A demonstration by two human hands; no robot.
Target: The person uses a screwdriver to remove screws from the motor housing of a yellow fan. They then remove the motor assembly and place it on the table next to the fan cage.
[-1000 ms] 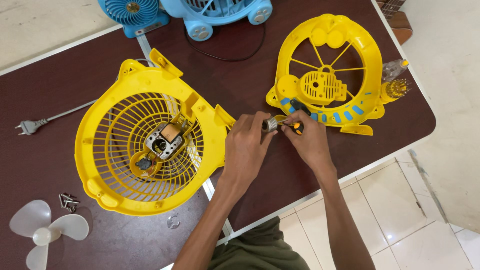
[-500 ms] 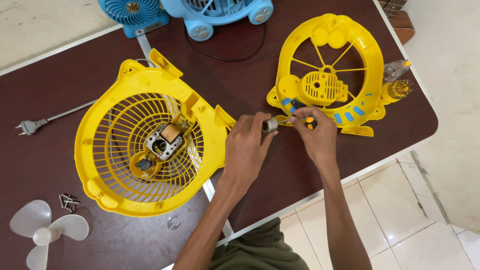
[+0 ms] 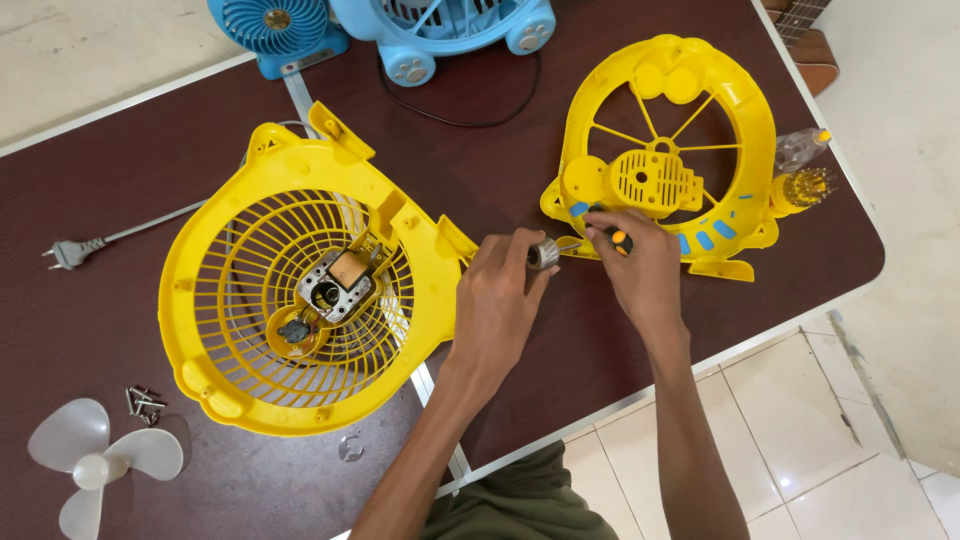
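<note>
Between the two yellow fan shells, over the dark brown table (image 3: pixel 560 370), a small grey metal cylinder (image 3: pixel 543 254) sits pinched in the fingertips of the left hand (image 3: pixel 497 300), which is closed round it. Just right of it, the right hand (image 3: pixel 640 265) is curled tight about a screwdriver with a black and orange handle (image 3: pixel 615 238), close beside the cylinder; whether the tip touches it cannot be told. Behind the right hand lies the yellow rear housing (image 3: pixel 675 160); to the left lies the yellow grille with the motor (image 3: pixel 300 310). Loose screws (image 3: pixel 143 402) and a white fan blade (image 3: pixel 95 465) lie at the table's far left.
</note>
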